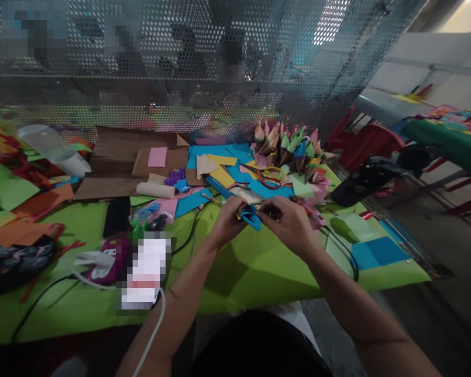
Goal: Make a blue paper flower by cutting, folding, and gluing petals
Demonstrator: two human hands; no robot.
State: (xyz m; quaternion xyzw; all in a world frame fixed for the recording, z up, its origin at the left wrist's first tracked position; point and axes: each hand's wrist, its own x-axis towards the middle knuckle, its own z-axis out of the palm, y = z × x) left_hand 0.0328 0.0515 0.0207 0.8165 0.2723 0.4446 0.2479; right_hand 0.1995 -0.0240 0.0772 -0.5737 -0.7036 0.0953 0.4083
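Note:
A rolled blue paper piece (251,217) is held up over the green-covered table. My left hand (232,215) is closed round its left side, with something brown, perhaps a paper cone, partly hidden in the fingers. From the other side, my right hand (283,219) pinches at the blue paper's edge with thumb and fingertips; what exactly lies between them is too small to tell. Behind the hands are red-handled scissors (267,183), a yellow-handled pair (277,173) and loose blue paper (192,202). A cluster of finished-looking paper cones (296,144) in several colours stands at the back right.
At left a phone (145,272) lies by a purple power strip (113,256) with cables. Brown cardboard (113,162), a paper tube (156,189) and a clear plastic cup (53,149) are farther back. A perforated metal screen (160,94) borders the table; a black bottle (357,183) lies at right.

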